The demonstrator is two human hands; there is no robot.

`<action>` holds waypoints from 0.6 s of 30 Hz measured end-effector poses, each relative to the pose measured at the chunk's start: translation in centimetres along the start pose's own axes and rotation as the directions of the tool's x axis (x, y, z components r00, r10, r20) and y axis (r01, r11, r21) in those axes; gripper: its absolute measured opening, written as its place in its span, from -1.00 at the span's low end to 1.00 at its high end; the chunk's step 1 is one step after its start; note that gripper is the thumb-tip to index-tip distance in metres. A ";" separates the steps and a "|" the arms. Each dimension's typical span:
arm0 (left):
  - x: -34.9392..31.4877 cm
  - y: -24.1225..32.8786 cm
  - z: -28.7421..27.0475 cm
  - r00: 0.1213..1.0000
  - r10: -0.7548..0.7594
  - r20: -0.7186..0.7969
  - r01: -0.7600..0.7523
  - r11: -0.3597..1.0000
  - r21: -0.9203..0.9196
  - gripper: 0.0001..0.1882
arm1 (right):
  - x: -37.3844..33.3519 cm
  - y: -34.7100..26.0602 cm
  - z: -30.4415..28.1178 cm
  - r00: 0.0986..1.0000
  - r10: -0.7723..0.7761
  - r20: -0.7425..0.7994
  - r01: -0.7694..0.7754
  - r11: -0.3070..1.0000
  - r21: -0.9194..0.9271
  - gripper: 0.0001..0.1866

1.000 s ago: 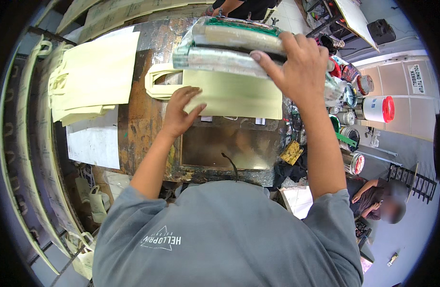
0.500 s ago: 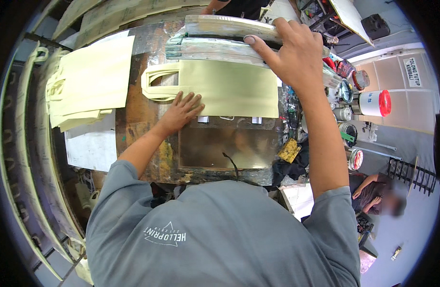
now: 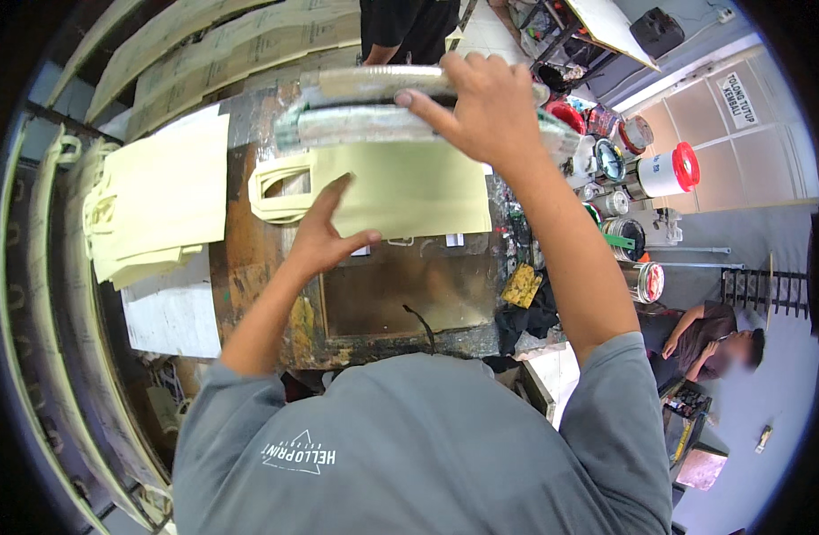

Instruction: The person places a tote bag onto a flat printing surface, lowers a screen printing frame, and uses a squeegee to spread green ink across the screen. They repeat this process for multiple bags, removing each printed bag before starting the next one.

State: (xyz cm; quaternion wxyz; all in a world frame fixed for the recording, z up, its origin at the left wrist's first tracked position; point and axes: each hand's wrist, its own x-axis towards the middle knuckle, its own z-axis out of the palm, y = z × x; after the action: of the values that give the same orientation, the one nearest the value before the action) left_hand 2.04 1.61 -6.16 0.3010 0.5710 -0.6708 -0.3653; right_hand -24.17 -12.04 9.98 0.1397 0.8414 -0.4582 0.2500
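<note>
A pale yellow cloth tote bag (image 3: 409, 192) lies flat on the work table, its loop handles toward the left. My left hand (image 3: 325, 234) is at the bag's near left part, thumb and fingers apart, holding nothing; whether it touches the cloth I cannot tell. Beyond the bag stands a paint-stained wooden printing frame (image 3: 365, 125), seen nearly edge-on and blurred. My right hand (image 3: 490, 111) grips its upper bar (image 3: 374, 82), thumb on the near side and fingers over the far side. The frame's mesh is not visible.
A stack of similar yellow bags (image 3: 164, 192) lies at the left. Paint tubs and jars (image 3: 663, 171) crowd the right side, near a yellow sponge (image 3: 521, 285) and a dark cloth (image 3: 530, 316). Drying racks (image 3: 249, 49) line the left and back. One person stands beyond; another sits at right.
My left hand has risen from lying flat on the bag and turned, thumb spread. The frame is now blurred by motion, and my right hand has shifted left with it. The whole view has shifted slightly.
</note>
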 end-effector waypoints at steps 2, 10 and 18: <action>0.0 6.1 -1.4 0.992 -0.123 -0.030 0.057 0.646 -0.761 0.32 | -1.7 1.0 0.9 0.994 -0.028 0.110 0.026 0.999 0.024 -0.30; -7.3 1.1 4.4 0.873 -0.429 0.230 0.251 -0.009 -0.968 0.30 | -9.1 0.6 5.3 0.888 0.034 0.458 -0.100 0.988 0.121 -0.34; -7.7 -2.4 7.8 0.790 -0.551 0.267 0.320 -0.001 -0.948 0.19 | -16.6 -3.7 6.0 0.868 0.027 0.496 -0.103 0.987 0.125 -0.48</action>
State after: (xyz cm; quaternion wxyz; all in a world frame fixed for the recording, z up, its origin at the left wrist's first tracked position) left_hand -1.75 10.12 -12.38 0.5215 0.4504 -0.0330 -0.7239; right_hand -26.84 -1.22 -4.17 -0.0529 0.8693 -0.4871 0.0650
